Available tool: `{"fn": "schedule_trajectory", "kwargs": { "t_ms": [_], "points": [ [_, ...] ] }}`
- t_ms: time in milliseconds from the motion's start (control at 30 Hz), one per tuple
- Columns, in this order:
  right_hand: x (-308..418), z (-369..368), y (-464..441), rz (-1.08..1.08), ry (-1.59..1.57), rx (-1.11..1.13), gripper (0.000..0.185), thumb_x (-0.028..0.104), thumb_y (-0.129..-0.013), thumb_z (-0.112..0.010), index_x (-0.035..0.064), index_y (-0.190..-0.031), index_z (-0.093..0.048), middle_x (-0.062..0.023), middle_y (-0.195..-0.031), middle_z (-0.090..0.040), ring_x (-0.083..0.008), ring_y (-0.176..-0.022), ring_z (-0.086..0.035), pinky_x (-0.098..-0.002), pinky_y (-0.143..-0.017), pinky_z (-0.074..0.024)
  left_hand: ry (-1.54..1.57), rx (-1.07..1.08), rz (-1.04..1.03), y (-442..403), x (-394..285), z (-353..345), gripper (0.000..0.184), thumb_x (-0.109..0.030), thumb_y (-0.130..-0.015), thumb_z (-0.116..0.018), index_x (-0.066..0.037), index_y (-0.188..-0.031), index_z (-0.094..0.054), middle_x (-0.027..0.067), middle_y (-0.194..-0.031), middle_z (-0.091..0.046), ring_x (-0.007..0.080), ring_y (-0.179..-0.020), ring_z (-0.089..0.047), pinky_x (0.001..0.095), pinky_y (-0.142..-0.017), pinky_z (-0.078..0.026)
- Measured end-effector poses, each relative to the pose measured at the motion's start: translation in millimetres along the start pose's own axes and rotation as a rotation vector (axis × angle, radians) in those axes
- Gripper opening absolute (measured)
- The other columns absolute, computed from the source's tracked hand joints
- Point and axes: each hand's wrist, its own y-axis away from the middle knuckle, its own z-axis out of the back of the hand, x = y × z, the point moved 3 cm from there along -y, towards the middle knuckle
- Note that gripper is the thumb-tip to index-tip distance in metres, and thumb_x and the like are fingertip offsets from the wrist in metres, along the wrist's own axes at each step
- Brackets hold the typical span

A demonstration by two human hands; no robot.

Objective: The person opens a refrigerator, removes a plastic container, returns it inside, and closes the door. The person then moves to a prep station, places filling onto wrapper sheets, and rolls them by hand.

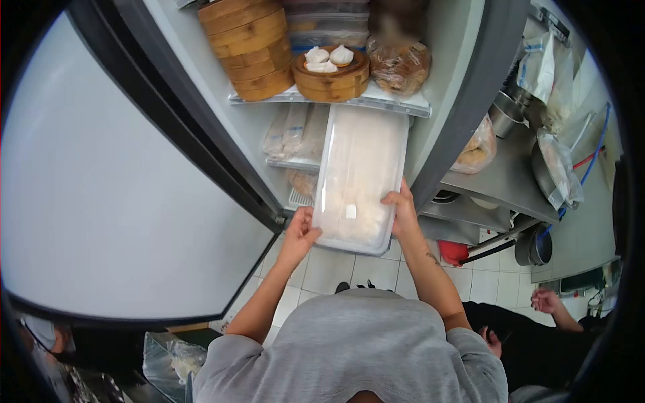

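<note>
A long plastic food container (363, 168) with a translucent lid and pale contents is between my hands, its far end under the upper fridge shelf. A small white label (351, 211) sticks to the lid. My left hand (302, 232) grips the near left edge, thumb over the rim. On the opposite side my right hand (401, 209) grips the right edge, thumb on top and fingers beneath. What the pale contents are, I cannot make out.
The upper shelf holds stacked bamboo steamers (248, 50), a low steamer (331, 80) with white buns and a bagged brown food (400, 67). The fridge door (134, 181) stands open at left. A metal rack (497, 188) is at right; a co-worker's hand (547, 301) shows lower right.
</note>
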Motion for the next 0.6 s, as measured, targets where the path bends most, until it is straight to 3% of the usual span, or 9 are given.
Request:
{"fn": "schedule_trajectory", "kwargs": {
  "t_ms": [67,167,300,400,533,600],
  "points": [
    [-15.7,9.3,6.9,-0.035,-0.008,0.042,0.086,-0.005,-0.057,-0.045,0.0049,-0.141,-0.031,-0.0175,-0.124,-0.050,-0.0311,-0.111,-0.053,-0.0388,-0.093,-0.0489,0.032,-0.050,-0.119,10.8,10.4,-4.0,0.034,0.003,-0.080,-0.060,-0.004,-0.112,-0.050,-0.0010,-0.084,-0.049,0.0063,-0.071,-0.050,0.0200,-0.060,-0.041],
    [-38.1,23.6,16.7,-0.097,-0.023,0.082,0.087,-0.005,-0.056,-0.046,0.0049,-0.141,-0.032,-0.0172,-0.124,-0.051,-0.0307,-0.111,-0.054,-0.0382,-0.092,-0.0489,-0.224,-0.200,-0.212,2.8,3.6,-4.0,0.032,0.001,-0.081,-0.063,-0.004,-0.110,-0.051,-0.0002,-0.087,-0.049,0.0064,-0.072,-0.048,0.0206,-0.063,-0.040],
    [-48.5,29.3,26.6,-0.122,-0.005,0.109,0.088,-0.003,-0.053,-0.046,0.0041,-0.140,-0.036,-0.0160,-0.122,-0.054,-0.0293,-0.111,-0.054,-0.0368,-0.092,-0.0486,-0.208,-0.277,-0.212,-16.6,-7.8,-9.4,0.026,-0.001,-0.080,-0.065,-0.002,-0.103,-0.052,0.0022,-0.083,-0.053,0.0081,-0.069,-0.048,0.0226,-0.061,-0.042],
    [-51.1,38.9,29.4,-0.118,0.039,0.163,0.077,-0.003,-0.065,-0.052,0.0039,-0.140,-0.038,-0.0135,-0.123,-0.054,-0.0245,-0.111,-0.054,-0.0341,-0.091,-0.0472,-0.370,-0.423,-0.266,-18.8,-24.5,-14.9,0.024,-0.002,-0.080,-0.066,-0.001,-0.100,-0.052,0.0026,-0.080,-0.053,0.0094,-0.068,-0.048,0.0237,-0.063,-0.043],
    [-46.5,39.7,37.0,-0.039,0.236,0.092,0.061,0.009,-0.084,-0.061,0.0041,-0.140,-0.038,-0.0102,-0.126,-0.053,-0.0171,-0.110,-0.052,-0.0306,-0.091,-0.0444,-0.269,-0.439,-0.247,-32.6,-45.9,-18.0,0.026,-0.008,-0.081,-0.068,0.000,-0.099,-0.052,0.0035,-0.087,-0.054,0.0100,-0.078,-0.049,0.0244,-0.072,-0.043],
    [-45.2,45.1,42.5,0.012,0.342,0.104,0.057,0.016,-0.089,-0.062,0.0042,-0.140,-0.039,-0.0082,-0.125,-0.054,-0.0139,-0.109,-0.052,-0.0289,-0.091,-0.0433,-0.284,-0.461,-0.289,-46.4,-54.5,-15.5,0.026,-0.005,-0.080,-0.068,0.000,-0.099,-0.051,0.0037,-0.084,-0.054,0.0103,-0.071,-0.048,0.0244,-0.066,-0.044]
  ]
}}
